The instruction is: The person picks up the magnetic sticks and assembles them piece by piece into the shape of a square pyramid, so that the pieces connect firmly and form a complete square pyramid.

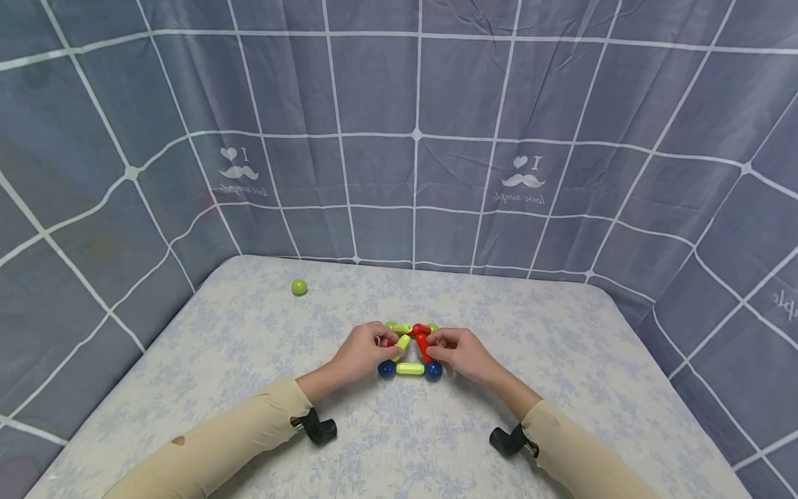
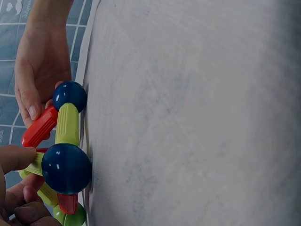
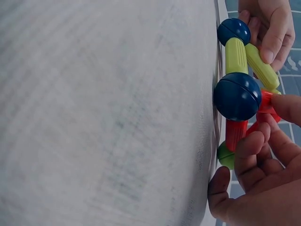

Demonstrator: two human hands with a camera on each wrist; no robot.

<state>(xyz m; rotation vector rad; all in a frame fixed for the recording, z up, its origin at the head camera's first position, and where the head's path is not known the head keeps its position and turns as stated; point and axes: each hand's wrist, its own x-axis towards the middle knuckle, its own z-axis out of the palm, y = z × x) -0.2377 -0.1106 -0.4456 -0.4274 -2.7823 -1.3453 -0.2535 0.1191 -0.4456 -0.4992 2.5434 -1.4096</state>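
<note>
A small frame of magnetic rods and balls stands on the table between both hands. A yellow-green rod (image 1: 410, 369) joins its two near dark blue balls, the left ball (image 1: 386, 369) and the right ball (image 1: 433, 371). My left hand (image 1: 364, 352) pinches a yellow-green rod (image 3: 262, 67) that slants up from the left ball. With thumb and fingers my right hand (image 1: 466, 355) holds a red rod (image 2: 40, 126) slanting up from the right ball. Behind, another yellow-green rod and a red rod (image 1: 421, 329) meet near the top. Green balls (image 1: 433, 327) show at the far corners, partly hidden.
A loose green ball (image 1: 299, 287) lies toward the back left of the table. The table (image 1: 280, 450) wears a pale blue-patterned cloth. Grey-blue curtains (image 1: 380, 166) with white grid lines hang behind it and at both sides.
</note>
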